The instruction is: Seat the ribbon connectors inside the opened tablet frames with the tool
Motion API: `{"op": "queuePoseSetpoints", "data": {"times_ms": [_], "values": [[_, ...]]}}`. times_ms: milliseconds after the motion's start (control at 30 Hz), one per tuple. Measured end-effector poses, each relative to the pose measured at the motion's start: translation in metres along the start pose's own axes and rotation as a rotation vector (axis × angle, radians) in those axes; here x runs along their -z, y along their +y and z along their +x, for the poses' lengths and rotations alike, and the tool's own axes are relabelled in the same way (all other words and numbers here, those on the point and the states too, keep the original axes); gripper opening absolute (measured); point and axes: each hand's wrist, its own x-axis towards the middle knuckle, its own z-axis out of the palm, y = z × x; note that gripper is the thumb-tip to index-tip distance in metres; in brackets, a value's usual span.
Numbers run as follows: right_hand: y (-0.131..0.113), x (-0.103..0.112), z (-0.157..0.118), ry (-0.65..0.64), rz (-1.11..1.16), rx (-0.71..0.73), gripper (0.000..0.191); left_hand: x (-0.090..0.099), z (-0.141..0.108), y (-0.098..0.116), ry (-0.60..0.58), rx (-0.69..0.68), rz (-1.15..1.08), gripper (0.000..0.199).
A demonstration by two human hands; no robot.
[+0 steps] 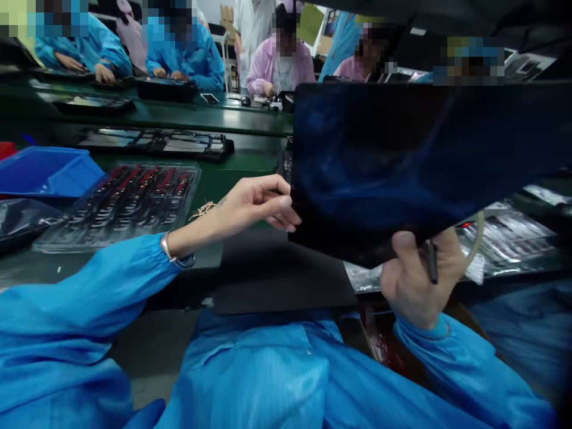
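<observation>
Above green bench [218, 179], dark panel [384, 155] gripped by right hand [413, 292], one end cut off, hold of left hand [257, 201] unclear

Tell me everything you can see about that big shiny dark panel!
The dark panel is broad, flat and glossy, almost black with blue reflections, perhaps glass or plastic. It is tilted, raised above the workbench, and runs past the picture's right edge. The right grip holds its lower edge. The left grip is at its left edge; whether it touches is unclear.
</observation>
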Motion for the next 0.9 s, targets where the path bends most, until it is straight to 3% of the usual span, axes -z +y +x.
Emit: {"op": "queuePoseSetpoints", "data": {"times_ms": [67, 200, 433, 667, 900], "values": [[-0.005, -0.005, 0.0, -0.02, 0.135, -0.09, 0.017, -0.006, -0.005, 0.006, 0.047, -0.05, 0.106, 0.032], [-0.015, -0.007, -0.001, -0.109, 0.212, -0.411, 0.02, -0.015, -0.004, 0.003, 0.185, -0.07, 0.22, 0.029], [-0.018, -0.008, -0.002, -0.25, 0.346, -0.756, 0.026, -0.018, 0.002, -0.012, 0.288, 0.075, 0.059, 0.047], [-0.007, -0.008, -0.003, -0.28, 0.397, -0.883, 0.031, -0.014, 0.008, -0.025, 0.299, 0.22, -0.017, 0.048], [-0.004, -0.009, -0.003, -0.295, 0.399, -0.909, 0.03, -0.012, 0.01, -0.029, 0.298, 0.239, -0.012, 0.045]]}}
